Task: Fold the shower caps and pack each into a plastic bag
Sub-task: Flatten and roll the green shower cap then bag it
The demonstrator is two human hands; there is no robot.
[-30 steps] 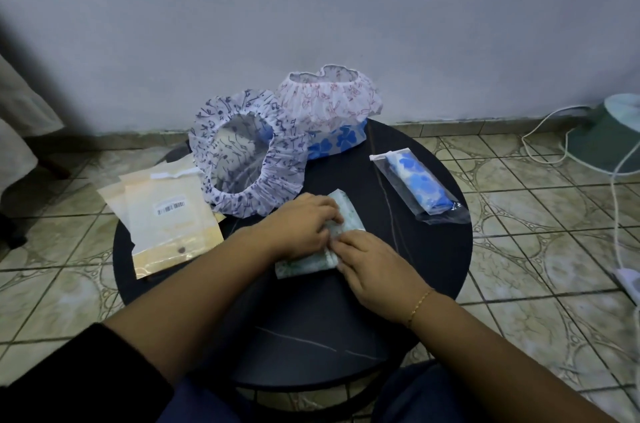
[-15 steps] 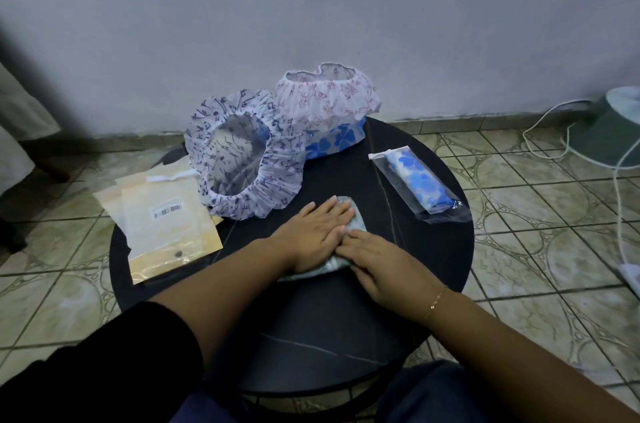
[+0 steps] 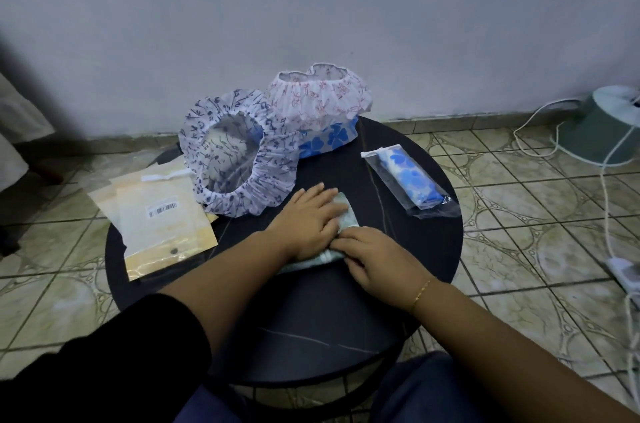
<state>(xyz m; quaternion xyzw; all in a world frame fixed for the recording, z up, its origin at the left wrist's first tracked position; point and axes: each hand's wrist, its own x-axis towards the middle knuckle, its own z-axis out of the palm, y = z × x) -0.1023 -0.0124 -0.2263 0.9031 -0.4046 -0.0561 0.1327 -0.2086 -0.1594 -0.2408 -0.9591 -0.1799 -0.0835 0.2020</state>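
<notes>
A folded pale green shower cap [image 3: 347, 214] lies mid-table on the round black table [image 3: 311, 318]. My left hand [image 3: 306, 223] presses flat on it with straight fingers. My right hand [image 3: 375, 254] rests against its near right edge, fingers on the fold. A white cap with dark blue print [image 3: 239, 159] stands open at the back left. A white cap with red print [image 3: 320, 98] sits on a blue-flowered cap [image 3: 329, 140] behind. A blue-flowered cap packed in a clear bag [image 3: 410, 182] lies on the right.
Several yellowish plastic bags [image 3: 162, 225] with a barcode label lie at the table's left edge. A wall runs close behind the table. White cables [image 3: 609, 180] and a pale green appliance [image 3: 602, 126] sit on the tiled floor at right.
My left hand went from gripping the green cap's fold to lying flat on it and slid slightly forward. My right hand stays at the fold's near edge.
</notes>
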